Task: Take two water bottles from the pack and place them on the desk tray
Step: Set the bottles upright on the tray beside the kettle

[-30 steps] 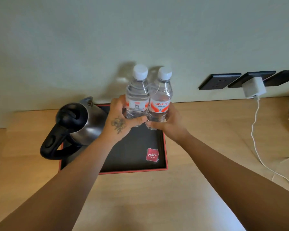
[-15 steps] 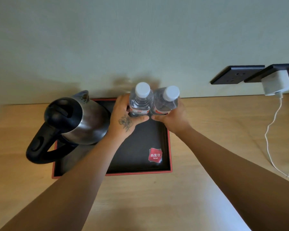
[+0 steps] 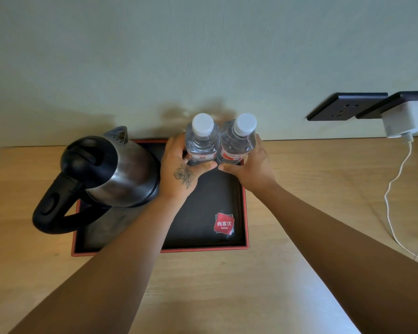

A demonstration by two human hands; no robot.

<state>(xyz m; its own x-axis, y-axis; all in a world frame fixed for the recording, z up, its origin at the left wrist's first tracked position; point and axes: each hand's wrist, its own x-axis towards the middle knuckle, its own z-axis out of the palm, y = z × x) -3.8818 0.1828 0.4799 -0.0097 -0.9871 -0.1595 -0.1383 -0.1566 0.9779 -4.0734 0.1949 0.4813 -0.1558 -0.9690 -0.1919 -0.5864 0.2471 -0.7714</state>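
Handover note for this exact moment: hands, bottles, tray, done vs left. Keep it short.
Left hand: shut on the left water bottle.
Right hand: shut on the right water bottle.
Both bottles are upright, side by side, at the far right corner of the desk tray, beside the kettle. Whether their bases touch the tray floor is hidden by the hands.
Done: both bottles brought over the tray.
Left: confirm they are seated, release both, withdraw without knocking the kettle.
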